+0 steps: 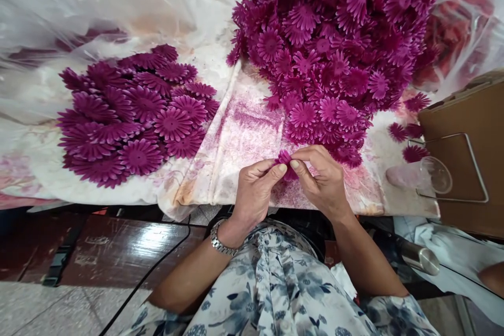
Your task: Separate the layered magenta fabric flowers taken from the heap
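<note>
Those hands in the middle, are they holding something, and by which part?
Yes: the left hand and right hand together pinch one small purple flower piece by its petal edges between fingertips.

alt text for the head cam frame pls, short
Both hands, left hand and right hand, pinch one small magenta fabric flower over a stained white cloth. A flat spread of flowers lies left; a tall heap rises behind.

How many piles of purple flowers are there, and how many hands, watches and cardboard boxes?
Piles of purple flowers: 2, a flat pile and a tall heap
Hands: 2, left hand and right hand, both pinching one flower
Watches: 1
Cardboard boxes: 1
Total: 6
</note>
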Demonstrator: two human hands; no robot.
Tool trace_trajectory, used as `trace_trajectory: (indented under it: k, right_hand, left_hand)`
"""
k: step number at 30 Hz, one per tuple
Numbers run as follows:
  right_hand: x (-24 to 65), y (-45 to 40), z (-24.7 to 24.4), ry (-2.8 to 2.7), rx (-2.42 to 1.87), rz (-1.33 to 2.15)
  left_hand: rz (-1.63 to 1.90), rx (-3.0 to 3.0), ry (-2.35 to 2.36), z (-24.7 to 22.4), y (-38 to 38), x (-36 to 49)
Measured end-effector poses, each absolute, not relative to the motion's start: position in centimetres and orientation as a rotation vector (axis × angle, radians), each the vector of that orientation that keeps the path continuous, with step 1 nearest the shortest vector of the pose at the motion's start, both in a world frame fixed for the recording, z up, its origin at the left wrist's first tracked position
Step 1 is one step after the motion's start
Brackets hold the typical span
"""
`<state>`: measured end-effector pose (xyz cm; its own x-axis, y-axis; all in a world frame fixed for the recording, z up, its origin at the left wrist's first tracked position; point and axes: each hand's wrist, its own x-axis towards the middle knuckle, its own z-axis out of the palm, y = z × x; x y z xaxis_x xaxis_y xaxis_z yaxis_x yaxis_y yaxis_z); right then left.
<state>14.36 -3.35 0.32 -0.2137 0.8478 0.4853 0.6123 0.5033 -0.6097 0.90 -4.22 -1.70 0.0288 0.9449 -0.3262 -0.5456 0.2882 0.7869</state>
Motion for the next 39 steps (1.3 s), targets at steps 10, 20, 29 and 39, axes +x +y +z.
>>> trace_trajectory:
  k: [10, 20, 29, 39]
  right_hand:
    - [14.8, -3.0, 0.2, -1.569, -1.145, 1.019]
    - [14.0, -4.0, 1.0, -1.642, -1.19, 0.846]
    - [14.2, -4.6, 0.3, -1.605, -1.239, 0.814]
    - [14.0, -4.5, 1.7, -1.9, -1.075, 0.703]
  left_hand:
    - [1.337, 0.859, 0.951, -1.6, -4.4, 0.1]
    - [1.197, 1.1, 1.105, -0.8, -4.7, -0.2]
    - [1.169, 0.967, 1.035, -2.0, -4.8, -0.5]
    - [1.158, 0.93, 0.92, -0.9, -4.7, -0.3]
